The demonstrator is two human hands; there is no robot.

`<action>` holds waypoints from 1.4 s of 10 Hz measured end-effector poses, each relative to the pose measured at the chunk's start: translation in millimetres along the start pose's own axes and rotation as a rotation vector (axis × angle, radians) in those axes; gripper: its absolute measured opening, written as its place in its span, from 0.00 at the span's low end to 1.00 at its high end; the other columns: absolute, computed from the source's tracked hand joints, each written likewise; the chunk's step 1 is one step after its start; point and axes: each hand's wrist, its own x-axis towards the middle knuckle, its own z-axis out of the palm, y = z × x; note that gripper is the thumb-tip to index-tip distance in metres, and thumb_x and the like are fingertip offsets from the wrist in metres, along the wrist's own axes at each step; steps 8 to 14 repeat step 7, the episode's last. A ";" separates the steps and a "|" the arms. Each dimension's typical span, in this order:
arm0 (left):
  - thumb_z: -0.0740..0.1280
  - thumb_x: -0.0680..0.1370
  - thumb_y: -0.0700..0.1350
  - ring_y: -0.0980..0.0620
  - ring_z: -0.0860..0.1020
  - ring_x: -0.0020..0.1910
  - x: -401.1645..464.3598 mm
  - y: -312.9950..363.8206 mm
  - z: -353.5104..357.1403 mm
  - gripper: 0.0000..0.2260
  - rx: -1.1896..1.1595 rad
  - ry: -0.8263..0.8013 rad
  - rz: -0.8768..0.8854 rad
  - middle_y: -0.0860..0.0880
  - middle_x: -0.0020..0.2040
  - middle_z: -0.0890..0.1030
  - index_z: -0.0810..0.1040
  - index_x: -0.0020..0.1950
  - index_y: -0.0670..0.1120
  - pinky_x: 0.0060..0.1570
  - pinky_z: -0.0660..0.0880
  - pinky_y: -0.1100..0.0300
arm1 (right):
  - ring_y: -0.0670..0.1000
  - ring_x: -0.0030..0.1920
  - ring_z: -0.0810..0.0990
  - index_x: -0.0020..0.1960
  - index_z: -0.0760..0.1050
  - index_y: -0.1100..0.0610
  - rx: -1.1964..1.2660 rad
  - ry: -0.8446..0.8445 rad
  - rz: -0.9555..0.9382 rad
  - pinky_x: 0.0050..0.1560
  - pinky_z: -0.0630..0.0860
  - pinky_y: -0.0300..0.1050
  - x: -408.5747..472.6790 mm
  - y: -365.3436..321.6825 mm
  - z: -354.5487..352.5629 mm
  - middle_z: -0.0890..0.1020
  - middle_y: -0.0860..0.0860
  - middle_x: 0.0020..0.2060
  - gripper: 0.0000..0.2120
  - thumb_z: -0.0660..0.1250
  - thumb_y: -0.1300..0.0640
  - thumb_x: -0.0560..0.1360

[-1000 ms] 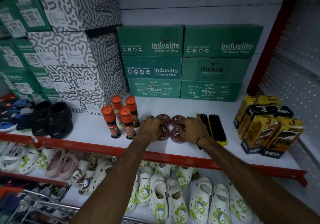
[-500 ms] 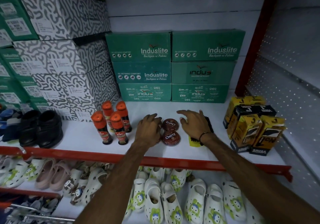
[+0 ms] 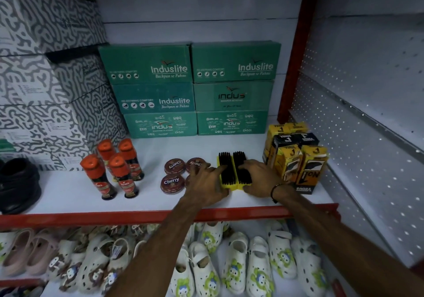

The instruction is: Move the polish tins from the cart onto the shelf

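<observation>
I see the polish tins [image 3: 174, 174] sitting on the shelf [image 3: 68, 195] (placing looks done), my left hand [image 3: 207, 187] and right hand [image 3: 259, 177] resting open-fingered on the brushes [image 3: 232, 170], so straightening seems next.

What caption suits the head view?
Both hands, left hand and right hand, flank two brushes beside polish tins on the shelf.
</observation>
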 end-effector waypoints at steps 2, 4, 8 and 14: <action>0.70 0.72 0.58 0.43 0.66 0.76 2.4 1.3 -0.5 0.36 -0.031 -0.028 -0.016 0.46 0.71 0.78 0.64 0.79 0.52 0.74 0.60 0.34 | 0.59 0.74 0.70 0.74 0.69 0.55 0.034 0.019 0.006 0.73 0.71 0.54 1.2 3.8 8.9 0.70 0.57 0.74 0.33 0.72 0.60 0.71; 0.70 0.72 0.57 0.43 0.68 0.75 2.9 1.6 1.7 0.36 -0.059 0.012 -0.011 0.44 0.69 0.79 0.65 0.78 0.53 0.74 0.60 0.35 | 0.59 0.72 0.72 0.73 0.71 0.55 0.032 0.033 -0.016 0.72 0.72 0.55 1.0 5.1 7.0 0.72 0.57 0.72 0.32 0.73 0.60 0.70; 0.69 0.73 0.60 0.43 0.67 0.76 1.3 -4.6 -5.4 0.37 -0.051 0.024 0.006 0.45 0.72 0.77 0.61 0.80 0.54 0.76 0.59 0.39 | 0.59 0.67 0.77 0.71 0.74 0.56 0.072 0.096 -0.054 0.66 0.77 0.52 0.5 -2.3 -1.4 0.77 0.57 0.67 0.30 0.74 0.55 0.70; 0.69 0.73 0.60 0.43 0.67 0.76 1.3 -4.6 -5.4 0.37 -0.051 0.024 0.006 0.45 0.72 0.77 0.61 0.80 0.54 0.76 0.59 0.39 | 0.59 0.67 0.77 0.71 0.74 0.56 0.072 0.096 -0.054 0.66 0.77 0.52 0.5 -2.3 -1.4 0.77 0.57 0.67 0.30 0.74 0.55 0.70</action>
